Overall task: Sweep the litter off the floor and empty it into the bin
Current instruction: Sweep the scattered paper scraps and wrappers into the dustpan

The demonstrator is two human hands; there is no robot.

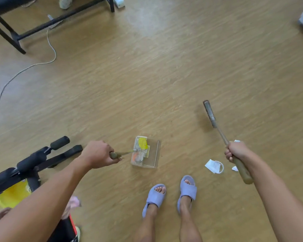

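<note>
The litter is in two lots. Some is already caught: a yellow wrapper and orange and white scraps lie inside the clear dustpan, which rests on the wood floor just ahead of the person's feet. The rest is loose: a crumpled white paper with a plastic ring lies to the right of the sandals, and two small white scraps sit near it, partly hidden behind the broom handle.

The left hand has its fingers wrapped tight round the dustpan's long handle. The right hand is closed in a fist round the broom, whose head is lifted clear of the floor, out beyond the loose paper.

So the sweeping is half done. Next, I judge, the broom head must come down beyond the white paper and draw it left toward the dustpan's open mouth, while the left hand holds the pan flat.

No bin is clearly in view. The wrapper's print is too blurred to read.
</note>
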